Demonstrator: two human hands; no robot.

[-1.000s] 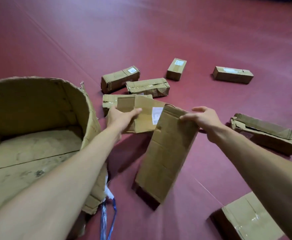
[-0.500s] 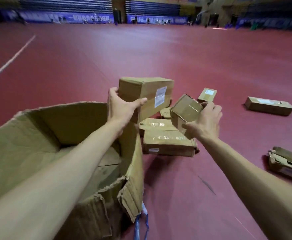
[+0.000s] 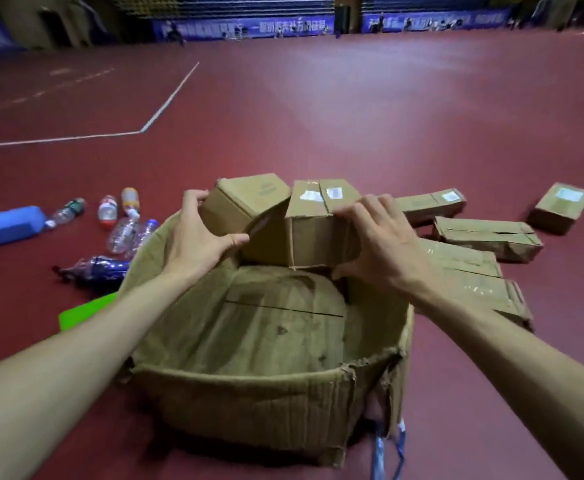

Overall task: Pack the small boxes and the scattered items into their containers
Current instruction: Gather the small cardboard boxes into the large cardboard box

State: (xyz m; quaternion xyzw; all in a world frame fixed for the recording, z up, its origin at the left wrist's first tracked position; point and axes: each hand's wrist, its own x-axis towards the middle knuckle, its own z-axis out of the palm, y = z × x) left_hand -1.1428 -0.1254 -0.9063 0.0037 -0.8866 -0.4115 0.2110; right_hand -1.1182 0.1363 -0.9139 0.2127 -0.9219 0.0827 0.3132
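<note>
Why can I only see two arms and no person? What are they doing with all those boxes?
The camera sits on the person's head and looks down, so you only see their arms. The left hand holds one small box and the right hand holds another small box, both over the far edge of a big worn cardboard box that is open on top. They seem about to drop them inside. More small boxes lie on the red floor to the right. To the left lie plastic bottles and a blue block.
</note>
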